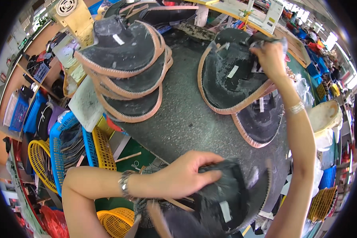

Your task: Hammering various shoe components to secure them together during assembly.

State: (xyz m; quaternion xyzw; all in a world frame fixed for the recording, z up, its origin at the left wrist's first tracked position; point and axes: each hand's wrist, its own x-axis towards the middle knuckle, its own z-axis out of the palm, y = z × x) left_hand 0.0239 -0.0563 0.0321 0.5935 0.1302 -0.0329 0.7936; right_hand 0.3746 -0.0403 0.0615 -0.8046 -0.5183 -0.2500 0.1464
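Note:
My left hand point(186, 174) is closed, thumb against fingers, on the edge of a black shoe upper point(216, 190) with a white label, close to me at the lower middle. That upper is partly smeared by motion. Farther off to the right, my right hand point(270, 59) pinches the raised far end of another black shoe upper point(220, 89), which has a pinkish toothed border. It rests on top of a further upper point(261, 121) on the dark speckled table point(182, 123). The right fingertips are partly hidden behind the hand.
A stack of similar uppers point(123, 51) stands at the table's left. Blue point(56, 148) and yellow baskets point(103, 148) stand beside its left edge. A cream machine point(77, 20) is at the far left, a pale bowl-shaped container point(324, 115) at the right.

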